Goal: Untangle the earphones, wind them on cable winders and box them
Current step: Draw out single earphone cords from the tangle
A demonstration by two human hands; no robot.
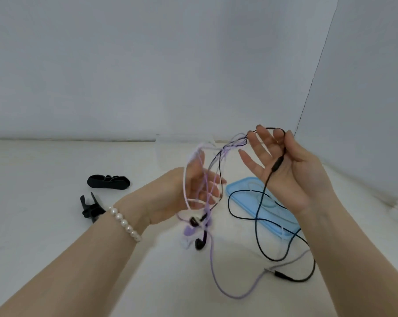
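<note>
— Pinched between thumb and forefinger of the right hand [282, 170] is the black earphone cable [261, 209], with its inline remote [277, 165] lying across the palm; the other three fingers are spread straight.

— And the left hand [188, 193]?

— It's raised above the table [56, 225], palm turned inward, with loops of the white cable [184, 179] and the purple cable [212, 259] draped over it. The fingers are blurred behind the strands, so I can't say whether they grip or merely carry them.

— Where does the tangle sit?

— Strung in the air between both hands. Two black earbuds [200, 241] and a purple earbud [188, 230] dangle below the left hand. The black cable hangs down in loops over a light blue lid [241, 191] lying flat on the table, and its jack plug [282, 276] rests on the tabletop nearby.

— Winders?

— Two black cable winders [108, 181] lie on the table to the left, one partly hidden behind the wrist with the pearl bracelet [124, 224].
</note>
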